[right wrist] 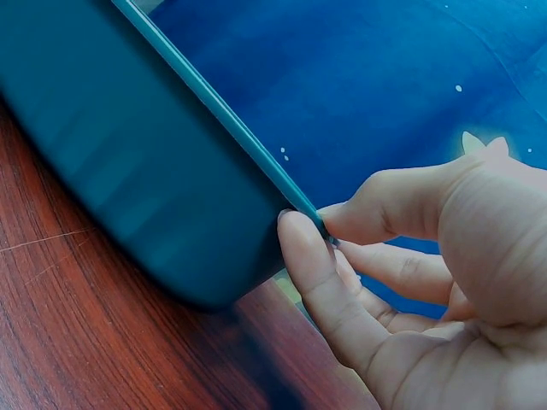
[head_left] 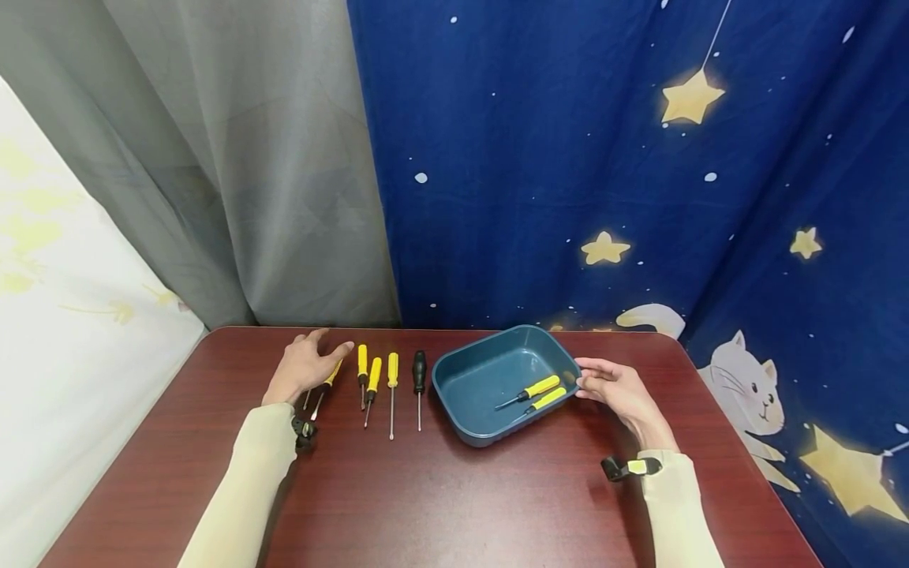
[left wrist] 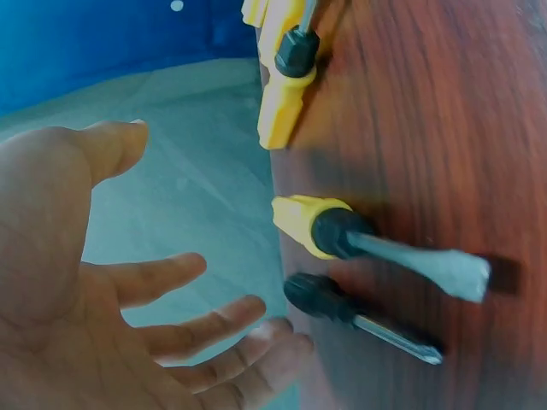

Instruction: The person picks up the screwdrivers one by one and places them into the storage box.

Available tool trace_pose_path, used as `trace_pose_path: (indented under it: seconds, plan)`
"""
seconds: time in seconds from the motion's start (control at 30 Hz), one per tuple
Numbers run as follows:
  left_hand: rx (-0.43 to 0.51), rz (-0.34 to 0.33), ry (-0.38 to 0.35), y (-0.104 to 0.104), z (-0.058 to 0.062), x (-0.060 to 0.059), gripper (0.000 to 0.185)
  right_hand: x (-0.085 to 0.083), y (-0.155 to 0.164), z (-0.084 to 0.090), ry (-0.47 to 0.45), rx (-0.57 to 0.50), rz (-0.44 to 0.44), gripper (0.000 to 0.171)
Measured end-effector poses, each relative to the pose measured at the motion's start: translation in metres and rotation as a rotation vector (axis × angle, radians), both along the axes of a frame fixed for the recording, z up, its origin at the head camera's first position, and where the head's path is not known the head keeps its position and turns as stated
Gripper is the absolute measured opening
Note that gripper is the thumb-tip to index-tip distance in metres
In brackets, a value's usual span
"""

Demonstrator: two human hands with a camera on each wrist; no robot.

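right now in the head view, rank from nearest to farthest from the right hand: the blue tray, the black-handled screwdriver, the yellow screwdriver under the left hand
1. blue tray: its right rim is pinched by the right hand.
2. black-handled screwdriver: on the table just left of the tray.
3. yellow screwdriver: far left of the row, under the left hand.

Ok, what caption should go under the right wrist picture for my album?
Right hand pinching the rim of the teal tray between thumb and fingers on the red-brown table.
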State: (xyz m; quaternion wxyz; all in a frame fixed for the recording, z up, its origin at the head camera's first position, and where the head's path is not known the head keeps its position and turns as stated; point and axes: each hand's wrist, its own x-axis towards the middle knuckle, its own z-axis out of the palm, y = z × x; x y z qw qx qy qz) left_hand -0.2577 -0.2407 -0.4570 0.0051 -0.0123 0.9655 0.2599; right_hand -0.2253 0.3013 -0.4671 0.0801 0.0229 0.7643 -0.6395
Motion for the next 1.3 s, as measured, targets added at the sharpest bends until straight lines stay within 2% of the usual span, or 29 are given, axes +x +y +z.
trace_pose_path:
  seconds: [0.3, 0.73, 1.03, 1.3]
  plan:
    - [0.042, 0.007, -0.061, -0.014, -0.007, 0.002, 0.082, 0.0, 0.0, 0.0, 0.006, -0.001, 0.001, 0.048]
    - [0.055, -0.031, -0.059, -0.026, -0.014, 0.0, 0.046, 0.002, -0.001, 0.004, 0.006, -0.01, 0.013, 0.048]
    - [0.005, -0.061, -0.046, -0.032, -0.019, -0.002, 0.042, 0.001, -0.001, 0.002, 0.005, -0.011, 0.011, 0.048]
    - [0.021, -0.05, -0.061, -0.031, -0.019, -0.003, 0.042, -0.001, -0.001, 0.001, -0.002, -0.022, 0.003, 0.047]
